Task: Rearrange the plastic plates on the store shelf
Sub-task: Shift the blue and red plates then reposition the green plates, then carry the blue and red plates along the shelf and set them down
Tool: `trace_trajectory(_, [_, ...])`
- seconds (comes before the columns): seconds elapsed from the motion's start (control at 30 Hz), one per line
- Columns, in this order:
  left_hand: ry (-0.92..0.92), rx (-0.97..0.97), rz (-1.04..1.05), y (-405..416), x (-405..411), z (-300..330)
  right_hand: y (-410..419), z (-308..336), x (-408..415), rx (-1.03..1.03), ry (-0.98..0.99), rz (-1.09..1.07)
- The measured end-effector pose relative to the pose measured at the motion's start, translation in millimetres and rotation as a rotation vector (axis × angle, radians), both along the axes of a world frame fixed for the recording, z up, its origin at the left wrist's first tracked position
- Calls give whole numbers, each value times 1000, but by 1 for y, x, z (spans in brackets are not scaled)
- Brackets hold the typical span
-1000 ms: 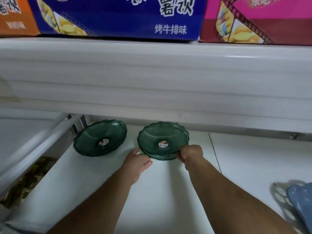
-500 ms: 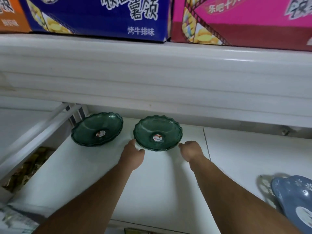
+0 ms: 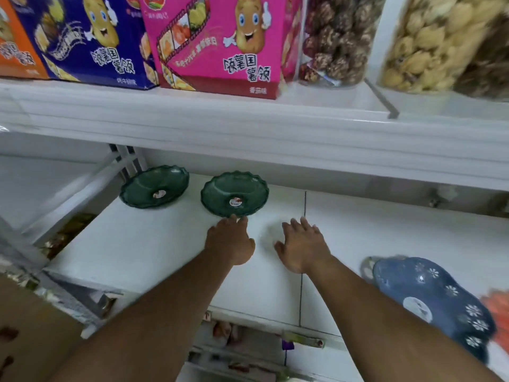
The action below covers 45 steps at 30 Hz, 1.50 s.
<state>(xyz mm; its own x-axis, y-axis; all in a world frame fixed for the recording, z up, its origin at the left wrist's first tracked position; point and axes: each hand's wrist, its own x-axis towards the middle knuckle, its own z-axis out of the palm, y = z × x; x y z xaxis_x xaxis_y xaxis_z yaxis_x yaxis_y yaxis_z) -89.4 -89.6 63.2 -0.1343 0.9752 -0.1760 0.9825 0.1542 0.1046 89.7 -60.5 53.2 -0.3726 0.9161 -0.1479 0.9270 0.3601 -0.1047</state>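
Two dark green scalloped plastic plates rest side by side at the back of the white shelf (image 3: 154, 252): the left green plate (image 3: 154, 186) and the right green plate (image 3: 234, 193), each with a round sticker in its middle. My left hand (image 3: 230, 241) lies just in front of the right green plate, fingertips at its front rim, holding nothing. My right hand (image 3: 301, 246) is open on the bare shelf to the right of that plate, fingers spread, apart from it. A blue plate (image 3: 432, 301) with white flowers sits at the shelf's front right.
The upper shelf edge (image 3: 248, 133) overhangs the plates and carries snack boxes (image 3: 220, 45) and bags of dried goods (image 3: 338, 37). A white slanted bracket (image 3: 82, 186) bounds the shelf on the left. Something orange (image 3: 498, 312) shows at the far right edge.
Both hands let go of the right green plate and drew back toward me. The right hand opened and moved off to the right. The view tilted up and shifted right.
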Motion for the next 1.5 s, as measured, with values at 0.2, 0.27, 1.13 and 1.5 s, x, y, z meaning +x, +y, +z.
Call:
trace_trajectory(0.2, [16,-12,-54,-30,66,5,-38,2,54,-21,-28,-9])
trace_trajectory(0.27, [17,-19,-79,-38,81,4,-52,5,69,-34,-23,-35])
trace_trajectory(1.13, [-128,76,-391,-91,307,10,-159,30,287,-2,36,-409])
trace_trajectory(1.5, [-93,48,-274,-127,430,-3,-187,18,441,-29,80,-390])
